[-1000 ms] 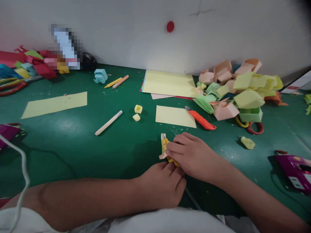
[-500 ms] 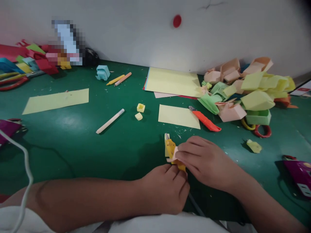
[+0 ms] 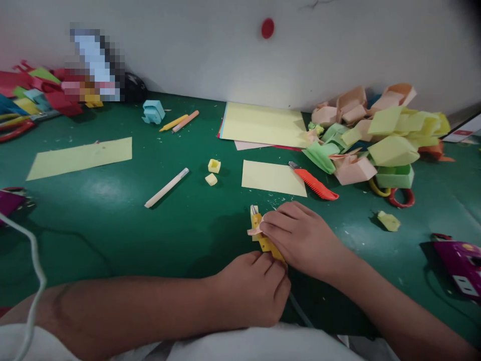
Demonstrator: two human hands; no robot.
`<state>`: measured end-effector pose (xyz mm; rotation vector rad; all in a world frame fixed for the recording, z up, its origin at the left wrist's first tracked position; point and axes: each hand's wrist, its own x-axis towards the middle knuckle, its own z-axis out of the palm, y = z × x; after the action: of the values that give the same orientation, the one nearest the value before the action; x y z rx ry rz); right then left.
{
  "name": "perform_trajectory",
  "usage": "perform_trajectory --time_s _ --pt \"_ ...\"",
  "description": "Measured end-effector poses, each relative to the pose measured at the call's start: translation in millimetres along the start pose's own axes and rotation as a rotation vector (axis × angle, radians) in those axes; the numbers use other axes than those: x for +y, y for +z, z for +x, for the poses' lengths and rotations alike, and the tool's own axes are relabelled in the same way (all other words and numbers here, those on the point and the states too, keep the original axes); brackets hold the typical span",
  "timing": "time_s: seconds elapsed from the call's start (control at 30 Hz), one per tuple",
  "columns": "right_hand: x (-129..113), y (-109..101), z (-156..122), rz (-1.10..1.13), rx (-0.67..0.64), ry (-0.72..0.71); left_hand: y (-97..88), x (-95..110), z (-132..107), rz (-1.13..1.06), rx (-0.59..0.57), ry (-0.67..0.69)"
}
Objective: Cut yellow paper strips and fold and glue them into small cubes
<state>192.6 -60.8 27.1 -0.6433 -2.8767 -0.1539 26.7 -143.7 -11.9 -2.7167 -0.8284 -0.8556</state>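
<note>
My left hand is closed around a yellow glue gun, whose metal tip points away from me. A grey cord comes out below that hand. Curled beside the gun is my right hand, pinching a small pink paper piece against or just over the yellow body. A narrow pale yellow paper strip shows around the metal tip, partly hidden by the gun. Ahead lie a pale yellow paper rectangle and a red-orange cutter knife that overlaps its right edge.
Folded paper shapes pile up at right, with scissors handles below. Paper sheets lie by the wall. A white pen-like stick, tiny yellow paper boxes and a long paper strip are left. Purple device at right.
The right hand and the pink paper piece have shifted slightly forward and left along the glue gun. The left hand keeps its hold. The whole view has shifted a little.
</note>
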Motion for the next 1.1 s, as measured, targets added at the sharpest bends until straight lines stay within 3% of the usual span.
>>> perform_trajectory --time_s 0.23,0.53,0.8,0.93,1.1 --pt "-7.6 -6.4 -0.4 0.029 -0.056 -0.044 -2.4 -0.5 5.6 -0.009 0.031 -0.008" --pt "-2.6 -15.6 -12.5 0.128 -0.1 -0.003 -1.3 0.4 1.3 -0.003 -0.013 0.009" --pt "10.0 -10.7 -17.8 0.381 0.092 0.104 -2.6 -0.2 2.6 -0.002 -0.008 0.019" --pt "11.3 -0.4 -13.4 0.293 0.148 0.116 -2.4 -0.8 3.1 0.005 -0.015 0.021" --pt "6.8 -3.0 -8.6 0.135 0.028 0.065 -2.6 -1.0 3.1 -0.01 -0.015 0.007"
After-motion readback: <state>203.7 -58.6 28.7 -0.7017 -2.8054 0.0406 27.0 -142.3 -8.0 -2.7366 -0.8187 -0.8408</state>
